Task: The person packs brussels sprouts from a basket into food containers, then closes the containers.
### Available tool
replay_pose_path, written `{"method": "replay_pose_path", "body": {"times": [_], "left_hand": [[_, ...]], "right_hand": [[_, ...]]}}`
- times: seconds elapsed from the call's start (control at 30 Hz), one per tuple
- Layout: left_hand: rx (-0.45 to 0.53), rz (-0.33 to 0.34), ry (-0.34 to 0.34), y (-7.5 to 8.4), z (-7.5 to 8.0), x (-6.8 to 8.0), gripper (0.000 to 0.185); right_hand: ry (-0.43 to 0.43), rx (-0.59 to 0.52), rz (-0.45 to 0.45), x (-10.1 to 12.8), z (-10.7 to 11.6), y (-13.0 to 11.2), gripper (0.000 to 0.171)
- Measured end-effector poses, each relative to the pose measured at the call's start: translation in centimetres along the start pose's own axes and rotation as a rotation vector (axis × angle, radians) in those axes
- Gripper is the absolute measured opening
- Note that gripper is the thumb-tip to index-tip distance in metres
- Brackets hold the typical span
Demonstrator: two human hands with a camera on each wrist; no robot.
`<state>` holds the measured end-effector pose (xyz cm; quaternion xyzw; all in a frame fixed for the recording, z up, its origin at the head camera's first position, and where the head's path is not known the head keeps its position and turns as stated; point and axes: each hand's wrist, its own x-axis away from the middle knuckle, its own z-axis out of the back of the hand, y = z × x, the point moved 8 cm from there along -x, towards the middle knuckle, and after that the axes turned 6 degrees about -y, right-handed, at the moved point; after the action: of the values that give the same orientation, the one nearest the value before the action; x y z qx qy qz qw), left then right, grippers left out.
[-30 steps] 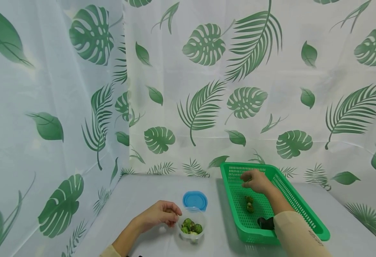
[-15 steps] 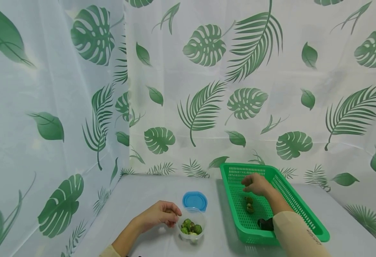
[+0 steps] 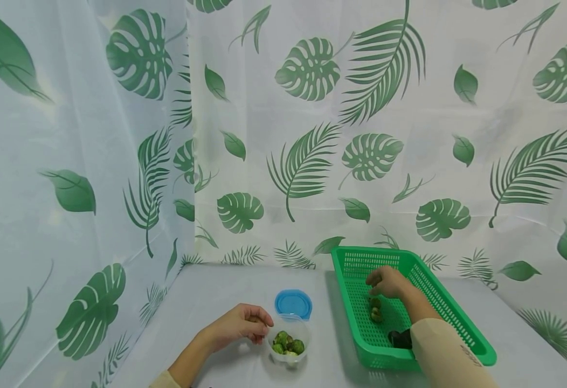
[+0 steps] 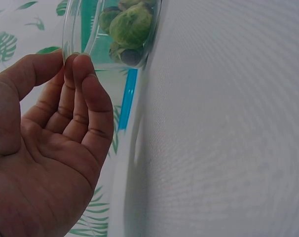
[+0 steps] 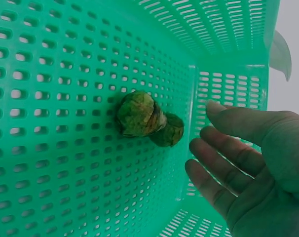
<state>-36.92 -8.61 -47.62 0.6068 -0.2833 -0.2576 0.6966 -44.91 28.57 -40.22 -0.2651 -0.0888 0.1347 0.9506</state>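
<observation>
My left hand (image 3: 242,325) pinches the rim of a clear plastic bowl (image 4: 70,37) between thumb and fingertips. Inside the bowl sit several Brussels sprouts (image 3: 288,343), green and round. Over the green basket (image 3: 361,345), my right hand (image 3: 387,281) reaches down with its fingers spread and loosely bent, nothing between them. Just below its fingertips in the head view, small browned Brussels sprouts (image 3: 375,314) lie on the basket floor. The right wrist view has two of these sprouts (image 5: 138,113) side by side, a short gap away from the thumb and fingers.
A blue lid (image 3: 293,304) lies flat on the white table (image 3: 235,283) just behind the bowl. The basket's slotted side walls rise around the right hand. By the right cuff shows something black (image 3: 400,339). Leaf-print curtains (image 3: 308,161) close off the back and left.
My right hand has lowered a little toward the sprouts in the basket, its fingertips now nearly over them. The left hand and the bowl stay where they were.
</observation>
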Motion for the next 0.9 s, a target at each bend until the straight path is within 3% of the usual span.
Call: {"method": "replay_pose_path", "body": {"times": [0.33,0.9], "left_hand": [[-0.001,-0.001,0.002,0.0,0.0,0.0,0.027],[0.004,-0.005,-0.005,0.0,0.0,-0.1,0.028]], "right_hand": [[-0.073,-0.029,-0.085,0.3,-0.7,0.6,0.032],[-0.155,-0.050,-0.121,0.7,-1.7,0.5,0.034]]}}
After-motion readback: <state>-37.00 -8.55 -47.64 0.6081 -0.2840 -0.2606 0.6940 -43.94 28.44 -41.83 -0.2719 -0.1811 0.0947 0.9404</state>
